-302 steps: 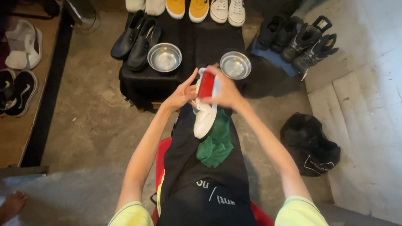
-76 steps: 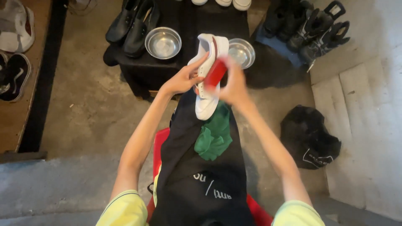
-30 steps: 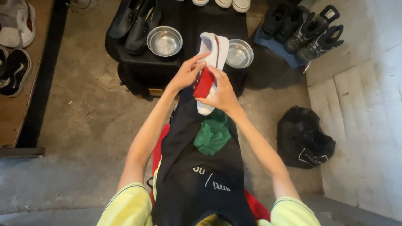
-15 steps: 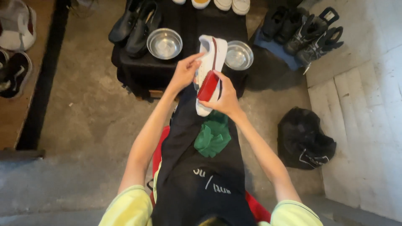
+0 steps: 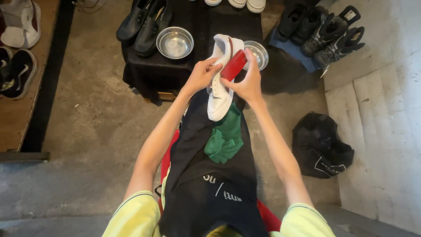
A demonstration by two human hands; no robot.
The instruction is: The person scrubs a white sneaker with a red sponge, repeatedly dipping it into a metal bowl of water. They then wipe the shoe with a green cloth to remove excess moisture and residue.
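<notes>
White sneaker (image 5: 220, 87) is resting mid-frame in the pinching left hand (image 5: 201, 75); right hand (image 5: 247, 83), gripping the red brush (image 5: 233, 65), is risking knocking it loose.

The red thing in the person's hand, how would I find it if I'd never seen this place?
Start at the low black-draped table with two round steel bowls. Just in front of it, two bare hands hold a white leather sneaker. The right hand has its grip on a small red oblong block, pressed against the sneaker's side; nothing else near the hands is bright red.
</notes>
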